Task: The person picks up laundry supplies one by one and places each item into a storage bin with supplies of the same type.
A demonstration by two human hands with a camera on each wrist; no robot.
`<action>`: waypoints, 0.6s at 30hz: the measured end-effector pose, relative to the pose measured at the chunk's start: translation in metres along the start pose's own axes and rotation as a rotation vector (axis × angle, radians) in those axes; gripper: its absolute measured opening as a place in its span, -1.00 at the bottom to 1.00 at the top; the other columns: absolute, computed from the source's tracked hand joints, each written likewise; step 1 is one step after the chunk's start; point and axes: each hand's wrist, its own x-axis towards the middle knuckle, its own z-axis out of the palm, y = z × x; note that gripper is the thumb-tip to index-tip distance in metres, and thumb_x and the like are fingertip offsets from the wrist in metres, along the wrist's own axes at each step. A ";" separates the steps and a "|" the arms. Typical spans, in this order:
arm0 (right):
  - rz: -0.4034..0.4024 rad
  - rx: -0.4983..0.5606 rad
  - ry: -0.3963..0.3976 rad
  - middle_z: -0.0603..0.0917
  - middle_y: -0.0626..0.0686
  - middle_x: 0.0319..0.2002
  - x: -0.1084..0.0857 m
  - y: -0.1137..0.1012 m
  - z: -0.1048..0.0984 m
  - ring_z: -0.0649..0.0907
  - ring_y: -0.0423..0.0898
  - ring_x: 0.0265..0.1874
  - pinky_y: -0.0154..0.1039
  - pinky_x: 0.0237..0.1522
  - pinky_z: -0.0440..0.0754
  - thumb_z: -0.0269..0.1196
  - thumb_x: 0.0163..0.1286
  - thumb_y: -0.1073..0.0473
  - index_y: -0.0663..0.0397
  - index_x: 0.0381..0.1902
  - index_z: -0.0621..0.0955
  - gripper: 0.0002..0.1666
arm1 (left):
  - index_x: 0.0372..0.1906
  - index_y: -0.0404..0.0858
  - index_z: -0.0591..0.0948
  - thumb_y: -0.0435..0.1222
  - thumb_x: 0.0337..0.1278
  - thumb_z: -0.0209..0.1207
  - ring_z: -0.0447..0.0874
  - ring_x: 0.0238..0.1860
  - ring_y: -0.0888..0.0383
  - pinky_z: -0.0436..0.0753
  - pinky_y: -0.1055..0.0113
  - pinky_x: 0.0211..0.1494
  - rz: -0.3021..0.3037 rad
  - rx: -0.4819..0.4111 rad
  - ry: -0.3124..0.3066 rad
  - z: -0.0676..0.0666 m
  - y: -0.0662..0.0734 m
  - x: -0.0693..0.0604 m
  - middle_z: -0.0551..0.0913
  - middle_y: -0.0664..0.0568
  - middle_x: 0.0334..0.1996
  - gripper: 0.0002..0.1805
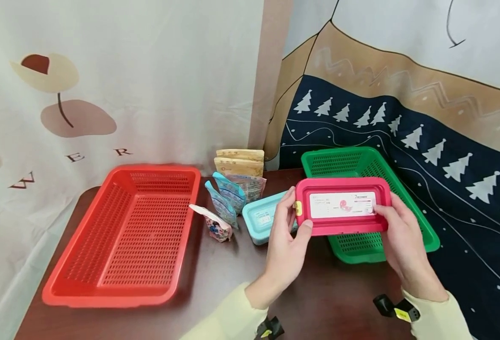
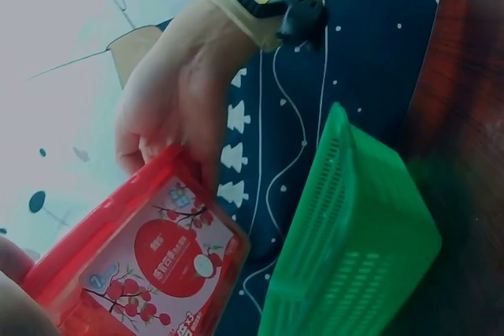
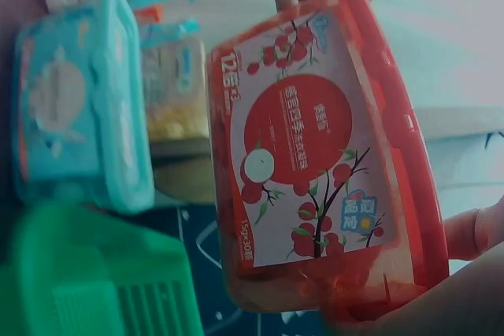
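Note:
A box with a bright pink-red lid [image 1: 343,206] is held up between both hands, above the near part of the green basket [image 1: 356,255]. The left hand [image 1: 285,250] grips its left end, thumb at the lid's front corner. At its right end the right hand [image 1: 405,245] holds it, thumb on the lid. In the right wrist view the box's side shows a label with red berries [image 3: 307,139]; the left wrist view shows a similar label [image 2: 169,261]. Behind the left hand stands a light blue lidded box [image 1: 260,218], partly hidden.
A red basket [image 1: 118,293] stands at the left of the dark table [image 1: 224,278]. Between the baskets are a small patterned pouch [image 1: 218,227], blue pouches [image 1: 223,203], a clear bag [image 1: 252,185] and tan packets [image 1: 239,166]. Printed curtains hang behind.

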 end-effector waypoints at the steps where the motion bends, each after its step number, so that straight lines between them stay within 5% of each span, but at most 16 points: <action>1: 0.000 0.009 0.004 0.36 -0.01 0.28 0.004 -0.001 -0.003 0.41 -0.10 0.20 -0.40 0.02 0.66 0.05 0.68 0.08 0.16 0.61 0.17 -0.32 | 0.55 -0.09 0.24 -0.46 0.44 0.13 0.17 0.52 0.18 0.45 0.28 0.41 0.000 -0.003 -0.005 0.003 0.000 0.002 0.19 0.21 0.53 -0.33; 11: 0.071 -0.068 0.053 0.39 -0.03 0.20 0.042 -0.023 -0.037 0.44 -0.12 0.10 -0.49 -0.06 0.66 0.02 0.67 0.12 0.31 0.61 0.11 -0.28 | 0.62 -0.18 0.17 -0.46 0.41 0.18 0.29 0.45 0.26 0.47 0.36 0.37 -0.015 -0.048 -0.054 0.033 -0.004 0.028 0.21 0.17 0.43 -0.23; 18: 0.146 -0.179 0.093 0.43 -0.10 0.16 0.065 -0.033 -0.055 0.49 -0.18 0.02 -0.52 -0.14 0.65 0.10 0.63 0.02 0.25 0.58 0.21 -0.27 | 0.67 -0.14 0.06 -0.39 0.33 0.29 0.39 0.28 0.31 0.65 0.39 0.13 -0.028 0.000 -0.088 0.050 -0.008 0.044 0.23 0.16 0.38 -0.07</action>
